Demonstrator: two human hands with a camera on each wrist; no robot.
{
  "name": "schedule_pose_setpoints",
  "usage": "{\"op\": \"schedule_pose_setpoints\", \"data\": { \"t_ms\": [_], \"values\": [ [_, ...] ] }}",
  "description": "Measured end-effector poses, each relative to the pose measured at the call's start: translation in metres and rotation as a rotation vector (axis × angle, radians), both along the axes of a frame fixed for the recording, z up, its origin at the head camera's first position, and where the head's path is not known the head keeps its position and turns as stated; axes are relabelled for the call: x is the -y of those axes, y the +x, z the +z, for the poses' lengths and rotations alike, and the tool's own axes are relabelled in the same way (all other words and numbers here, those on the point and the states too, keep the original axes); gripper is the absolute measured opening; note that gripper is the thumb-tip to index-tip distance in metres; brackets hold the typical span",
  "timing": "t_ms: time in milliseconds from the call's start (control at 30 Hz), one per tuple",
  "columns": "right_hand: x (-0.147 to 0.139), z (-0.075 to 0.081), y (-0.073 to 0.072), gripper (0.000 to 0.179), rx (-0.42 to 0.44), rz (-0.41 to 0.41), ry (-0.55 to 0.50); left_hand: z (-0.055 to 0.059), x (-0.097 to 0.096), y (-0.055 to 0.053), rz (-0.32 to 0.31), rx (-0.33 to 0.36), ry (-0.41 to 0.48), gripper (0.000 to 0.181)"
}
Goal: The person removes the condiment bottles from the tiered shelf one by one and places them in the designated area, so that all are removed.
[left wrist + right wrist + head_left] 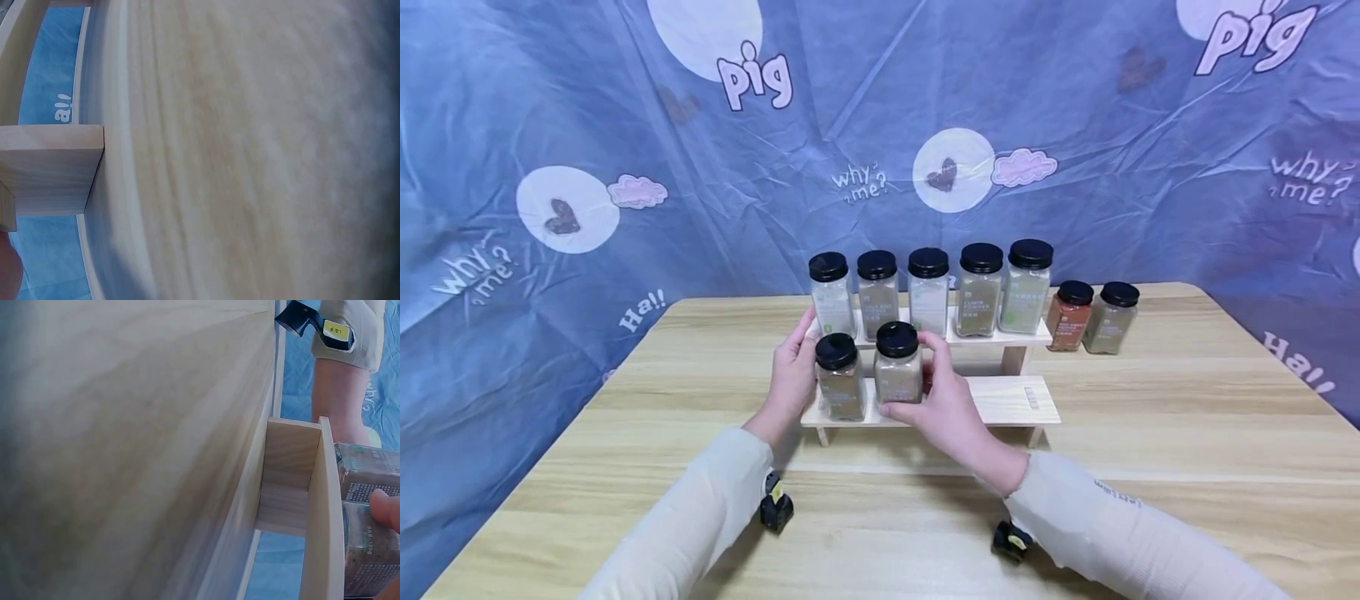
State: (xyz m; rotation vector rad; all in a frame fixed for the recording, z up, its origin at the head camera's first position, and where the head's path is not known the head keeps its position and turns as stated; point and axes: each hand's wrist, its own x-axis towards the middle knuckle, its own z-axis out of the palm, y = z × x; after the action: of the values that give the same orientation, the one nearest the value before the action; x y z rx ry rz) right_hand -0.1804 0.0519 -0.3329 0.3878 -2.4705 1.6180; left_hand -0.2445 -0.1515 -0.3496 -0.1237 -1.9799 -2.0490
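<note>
A two-tier wooden rack [1011,402] stands on the table. My right hand [951,404] grips a black-lidded spice jar [898,379] of greyish-brown powder at the lower tier, thumb across its front and fingers round its right side. In the right wrist view, the base of this jar [369,550] appears at the lower tier's edge. Just left of it, a darker brown spice jar [842,392] stands on that tier. My left hand [792,371] holds the rack's left end by the upper tier; part of its grip is hidden behind the jars.
Several spice jars [928,292] line the upper tier. To the rack's right, a red spice jar [1066,323] and a grey-green one [1108,325] stand on the wooden table [1157,450]. A blue printed cloth [865,100] hangs behind the table.
</note>
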Motion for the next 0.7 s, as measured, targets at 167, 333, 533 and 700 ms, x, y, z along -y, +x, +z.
{"op": "schedule_pose_setpoints", "data": {
  "t_ms": [167, 333, 533, 700],
  "values": [
    [-0.0002, -0.0024, -0.0023, 0.095, 0.018, 0.009, -0.055, 0.0003, -0.0003, 0.0005, -0.007, 0.001, -0.006, 0.044],
    [-0.0007, -0.0057, -0.0034, 0.094, 0.026, 0.031, -0.106, -0.0008, 0.0007, 0.0008, -0.01, 0.004, -0.015, 0.044],
    [-0.0014, -0.0065, -0.0009, 0.092, 0.036, 0.059, -0.155, -0.0003, 0.0008, 0.0014, -0.008, 0.008, -0.022, 0.044],
    [-0.0044, -0.0048, 0.002, 0.094, 0.05, 0.07, -0.183, -0.0008, 0.0001, 0.0012, -0.007, -0.002, -0.019, 0.044]
  ]
}}
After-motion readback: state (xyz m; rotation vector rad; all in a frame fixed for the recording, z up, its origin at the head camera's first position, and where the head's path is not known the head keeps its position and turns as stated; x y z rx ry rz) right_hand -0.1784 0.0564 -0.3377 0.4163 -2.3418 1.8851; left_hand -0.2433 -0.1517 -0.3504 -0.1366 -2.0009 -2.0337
